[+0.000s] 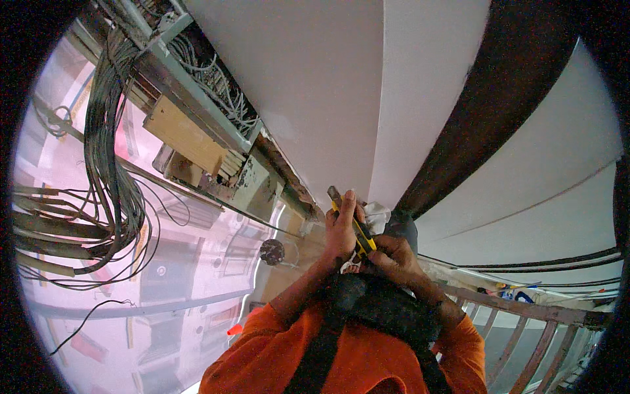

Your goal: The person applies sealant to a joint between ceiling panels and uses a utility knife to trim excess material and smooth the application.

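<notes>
Pale wall panels are filling the background. Nearest, in front of an orange top, the right hand is pinching the near end of a yellow-and-black hand tool while the left hand is gripping its middle. Adjusting the tool seems the step in hand, probably calling next for a steady left hold. Beyond, black cables are hanging.

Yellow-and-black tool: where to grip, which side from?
Probably the lower body of the yellow-and-black tool, from the right: it's long and slim, slanting down rightward in the picture, and the left hand covers part of its upper length. The right hand is at that lower end.
</notes>
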Motion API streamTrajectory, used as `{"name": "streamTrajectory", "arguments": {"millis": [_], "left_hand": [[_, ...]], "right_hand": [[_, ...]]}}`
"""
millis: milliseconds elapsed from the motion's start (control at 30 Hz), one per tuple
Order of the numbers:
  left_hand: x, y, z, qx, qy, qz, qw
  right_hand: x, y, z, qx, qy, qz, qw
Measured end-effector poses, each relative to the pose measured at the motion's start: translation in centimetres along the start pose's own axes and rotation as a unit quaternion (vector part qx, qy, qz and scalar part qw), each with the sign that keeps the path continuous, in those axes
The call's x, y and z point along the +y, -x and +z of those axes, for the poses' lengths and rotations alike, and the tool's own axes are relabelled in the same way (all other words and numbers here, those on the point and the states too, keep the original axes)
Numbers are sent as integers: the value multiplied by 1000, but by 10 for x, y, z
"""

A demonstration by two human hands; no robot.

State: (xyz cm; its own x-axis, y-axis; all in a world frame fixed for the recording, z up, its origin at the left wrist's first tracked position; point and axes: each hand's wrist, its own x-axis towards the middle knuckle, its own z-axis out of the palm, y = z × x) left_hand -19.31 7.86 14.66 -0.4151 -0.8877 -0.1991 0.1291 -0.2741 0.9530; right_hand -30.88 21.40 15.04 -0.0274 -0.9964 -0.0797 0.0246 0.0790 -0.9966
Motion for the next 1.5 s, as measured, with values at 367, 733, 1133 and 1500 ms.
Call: {"name": "streamTrajectory", "arguments": {"millis": [367, 733, 1133, 1500], "left_hand": [[-2, -2, 11, 18, 21, 11, 1000], [2, -3, 9, -5, -7, 38, 999], [-5, 1, 12, 8, -57, 106, 993], [-6, 2, 6, -10, -8, 63, 998]], "right_hand": [[12, 5, -8, -18, -71, -22, 997], [0, 9, -11, -32, -52, 2, 998], [3, 9, -2, 18, -91, 1, 996], [10, 6, -5, 4, -112, 35, 993]]}}
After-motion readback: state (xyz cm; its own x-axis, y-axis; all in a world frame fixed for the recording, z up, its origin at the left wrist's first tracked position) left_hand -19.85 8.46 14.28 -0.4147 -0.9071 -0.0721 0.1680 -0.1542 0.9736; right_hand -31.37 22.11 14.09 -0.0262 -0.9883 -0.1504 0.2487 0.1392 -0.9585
